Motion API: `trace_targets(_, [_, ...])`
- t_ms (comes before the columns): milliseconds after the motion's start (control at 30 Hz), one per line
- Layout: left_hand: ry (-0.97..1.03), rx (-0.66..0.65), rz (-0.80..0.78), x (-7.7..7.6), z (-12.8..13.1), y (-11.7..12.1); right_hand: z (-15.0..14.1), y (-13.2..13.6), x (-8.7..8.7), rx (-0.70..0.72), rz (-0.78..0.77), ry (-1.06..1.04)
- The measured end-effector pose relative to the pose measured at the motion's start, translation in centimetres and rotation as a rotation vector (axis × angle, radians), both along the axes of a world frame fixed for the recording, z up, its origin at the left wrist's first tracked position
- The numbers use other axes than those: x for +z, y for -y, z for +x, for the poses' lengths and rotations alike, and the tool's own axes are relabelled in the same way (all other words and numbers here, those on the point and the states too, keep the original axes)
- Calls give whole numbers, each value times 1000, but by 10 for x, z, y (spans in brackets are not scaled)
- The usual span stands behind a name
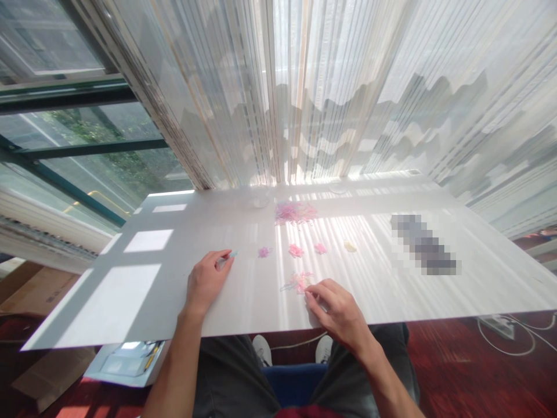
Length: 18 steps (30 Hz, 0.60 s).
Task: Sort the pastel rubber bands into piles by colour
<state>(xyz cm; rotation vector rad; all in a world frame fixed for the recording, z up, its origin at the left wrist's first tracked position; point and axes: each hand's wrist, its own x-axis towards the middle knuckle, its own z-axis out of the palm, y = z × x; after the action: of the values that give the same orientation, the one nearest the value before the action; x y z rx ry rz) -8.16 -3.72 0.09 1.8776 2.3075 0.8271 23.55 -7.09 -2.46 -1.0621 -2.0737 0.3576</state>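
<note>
White table (195, 232), pink rubber bands (294, 212), probably

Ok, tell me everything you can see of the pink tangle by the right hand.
The tangle is a small, loose clump of thin, translucent pink loops, possibly elastic bands, with a few paler strands trailing to the left. It lies flat on the white table in bright sunlight. The right hand is at its lower right edge, with the fingertips close by; I can't tell whether they touch it.

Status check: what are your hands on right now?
Left hand pinching pale blue piece. Right hand at pink elastic-band cluster. More pink clumps ahead on the table.
</note>
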Motion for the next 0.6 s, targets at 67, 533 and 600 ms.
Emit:
trace_targets(67, [-30,6,1,1,2,1,0,0,0,-5,4,-2])
trace_targets(533, [22,-463,39,-5,90,49,0,0,-1,-17,-17,-33])
trace_targets(600, [27,-443,24,-8,96,49,0,1,-2,-18,-15,-27])
